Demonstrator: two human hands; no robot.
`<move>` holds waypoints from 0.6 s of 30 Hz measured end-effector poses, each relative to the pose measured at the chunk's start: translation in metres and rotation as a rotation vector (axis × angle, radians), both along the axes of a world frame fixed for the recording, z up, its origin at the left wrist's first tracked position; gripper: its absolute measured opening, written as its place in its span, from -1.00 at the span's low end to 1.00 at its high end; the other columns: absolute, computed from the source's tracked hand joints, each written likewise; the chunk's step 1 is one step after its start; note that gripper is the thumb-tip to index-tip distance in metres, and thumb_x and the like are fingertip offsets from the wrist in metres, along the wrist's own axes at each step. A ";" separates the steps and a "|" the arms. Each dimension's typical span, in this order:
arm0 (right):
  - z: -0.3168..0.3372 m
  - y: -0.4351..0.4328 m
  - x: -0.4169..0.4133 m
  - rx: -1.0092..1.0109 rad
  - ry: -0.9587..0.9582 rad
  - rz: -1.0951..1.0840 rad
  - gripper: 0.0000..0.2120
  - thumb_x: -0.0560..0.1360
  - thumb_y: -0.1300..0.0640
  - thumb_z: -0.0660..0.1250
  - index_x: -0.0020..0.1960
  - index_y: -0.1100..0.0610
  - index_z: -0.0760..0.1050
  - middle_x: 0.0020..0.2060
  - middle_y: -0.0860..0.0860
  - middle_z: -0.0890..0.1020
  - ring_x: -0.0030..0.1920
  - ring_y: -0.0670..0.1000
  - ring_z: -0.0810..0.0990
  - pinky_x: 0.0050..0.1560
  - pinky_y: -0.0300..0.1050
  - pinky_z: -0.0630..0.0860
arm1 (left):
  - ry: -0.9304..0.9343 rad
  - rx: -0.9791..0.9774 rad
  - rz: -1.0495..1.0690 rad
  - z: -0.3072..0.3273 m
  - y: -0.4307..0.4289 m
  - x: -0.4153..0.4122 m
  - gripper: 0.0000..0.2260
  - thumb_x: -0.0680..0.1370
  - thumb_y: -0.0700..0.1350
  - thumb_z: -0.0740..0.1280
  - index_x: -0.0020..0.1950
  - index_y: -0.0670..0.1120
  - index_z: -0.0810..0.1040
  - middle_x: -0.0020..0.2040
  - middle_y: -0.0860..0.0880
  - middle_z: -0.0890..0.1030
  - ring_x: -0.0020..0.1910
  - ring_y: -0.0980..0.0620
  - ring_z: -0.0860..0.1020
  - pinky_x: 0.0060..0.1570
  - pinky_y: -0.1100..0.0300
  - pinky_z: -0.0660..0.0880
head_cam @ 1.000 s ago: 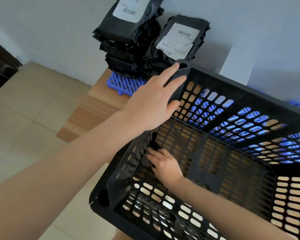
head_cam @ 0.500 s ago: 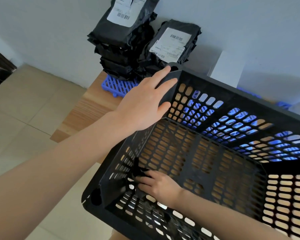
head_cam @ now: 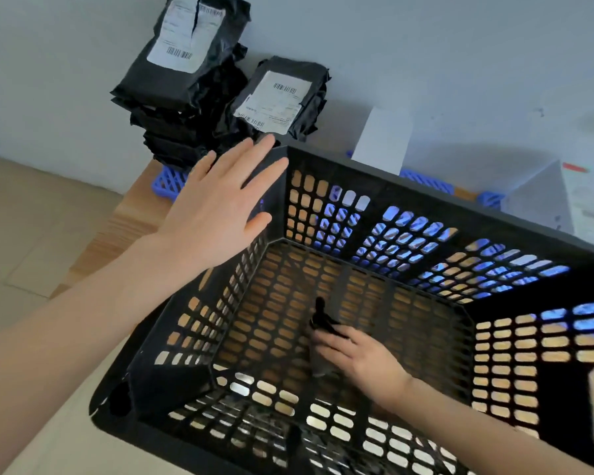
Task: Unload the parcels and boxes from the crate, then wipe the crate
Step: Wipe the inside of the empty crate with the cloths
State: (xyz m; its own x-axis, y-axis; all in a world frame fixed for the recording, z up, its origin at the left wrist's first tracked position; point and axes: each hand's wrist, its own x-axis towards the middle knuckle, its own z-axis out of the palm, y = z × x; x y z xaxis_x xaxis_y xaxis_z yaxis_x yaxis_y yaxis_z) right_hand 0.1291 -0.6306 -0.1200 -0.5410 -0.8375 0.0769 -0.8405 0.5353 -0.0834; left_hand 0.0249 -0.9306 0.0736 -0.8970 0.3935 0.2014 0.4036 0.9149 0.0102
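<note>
A black perforated crate (head_cam: 426,200) stands on a wooden table (head_cam: 127,228), taking up most of the near side, and no parcels lie in it. The left hand (head_cam: 216,210) is spread flat, palm down and fingers straight, over the crate's far-left corner. It holds nothing, and whether it presses on the rim cannot be told. The right hand (head_cam: 360,361) reaches down inside the crate, near the middle of its slotted floor. Its fingers are curled over a dark cloth (head_cam: 323,317), which it holds against the floor, with a bunched end sticking out past the fingertips.

At the table's far-left corner a stack of black parcels (head_cam: 182,73) with white labels sits on a blue grid mat (head_cam: 167,178). A shorter black parcel (head_cam: 282,97) leans just beside the stack. Along the table's far edge, behind the crate and against the pale wall, stand a white box (head_cam: 383,138) and, farther right, a grey-white box (head_cam: 535,197).
</note>
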 end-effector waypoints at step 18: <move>-0.008 -0.024 -0.027 -0.014 -0.101 -0.428 -0.69 0.28 0.13 0.50 0.03 0.06 0.66 0.12 -0.01 0.65 0.05 0.00 0.56 0.17 -0.18 0.49 | 0.143 0.027 -0.221 -0.042 0.124 -0.045 -0.20 0.49 0.15 0.33 0.61 -0.01 -0.01 0.61 -0.04 0.05 0.57 -0.15 0.08 0.43 -0.36 -0.09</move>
